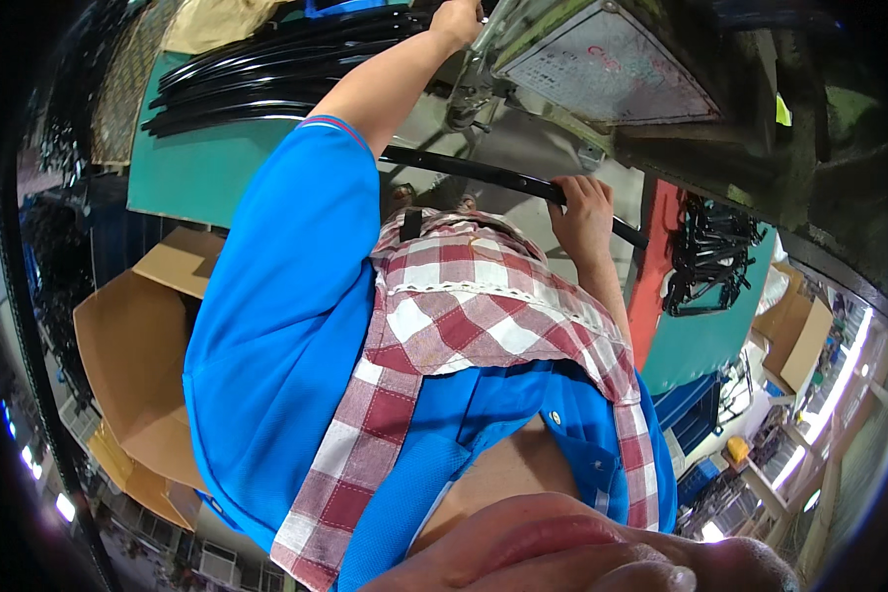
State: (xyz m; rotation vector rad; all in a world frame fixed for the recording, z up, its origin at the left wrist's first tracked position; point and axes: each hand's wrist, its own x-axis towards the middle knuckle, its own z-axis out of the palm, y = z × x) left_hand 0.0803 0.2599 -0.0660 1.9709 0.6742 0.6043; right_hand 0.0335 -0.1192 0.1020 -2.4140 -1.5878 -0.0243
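Observation:
My right hand [584, 219] is closed around a long black bar [474, 170], slim and glossy, which runs across in front of my waist. Its left part passes behind my left forearm. At the top edge, my left hand [457, 24] reaches up beside a worn green metal machine [553, 20]. The fingers there look curled, but the frame edge partly cuts them off, and what they hold is hidden. Under that forearm lies a bundle of similar black bars [257, 84] on a green table [183, 173].
To the right, a heap of bent black metal parts [710, 257] sits on a green surface [701, 350] beside a red edge [653, 276]. Open cardboard boxes stand at left [133, 345] and right [799, 331]. A metal plate [607, 69] on the machine overhangs the front.

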